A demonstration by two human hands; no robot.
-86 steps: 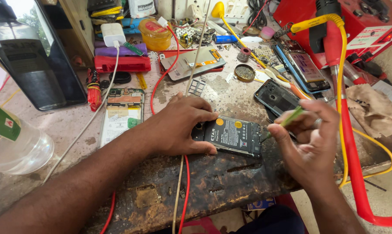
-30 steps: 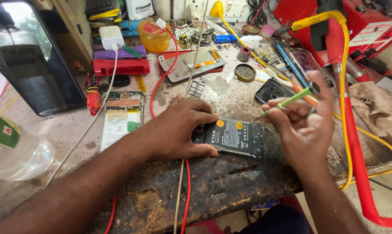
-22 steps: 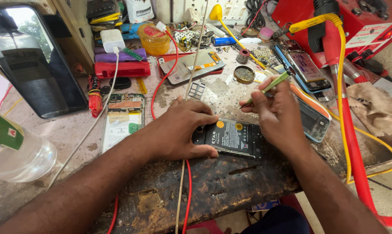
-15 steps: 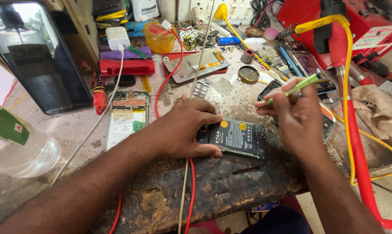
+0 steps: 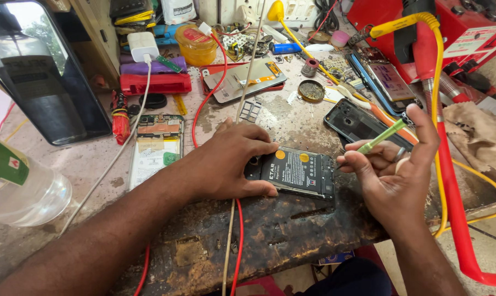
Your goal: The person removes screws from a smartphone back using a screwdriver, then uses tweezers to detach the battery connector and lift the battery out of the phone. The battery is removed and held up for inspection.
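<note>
An opened phone (image 5: pixel 300 172) with its black battery showing lies on the worn bench near the front edge. My left hand (image 5: pixel 226 164) presses down on its left end, fingers over the top corner. My right hand (image 5: pixel 393 175) is just right of the phone and grips a thin green screwdriver (image 5: pixel 380 137), its tip pointing at the phone's right edge.
A black phone back cover (image 5: pixel 353 121) lies behind my right hand. Another opened phone (image 5: pixel 156 148) sits to the left, beside a clear plastic bottle (image 5: pixel 17 189). Red and yellow cables (image 5: pixel 442 142) run along the right. Parts, a red case (image 5: pixel 156 84) and tools crowd the back.
My right hand with the green screwdriver swung left over the phone, then came back to its right side. The left hand stayed on the phone.
</note>
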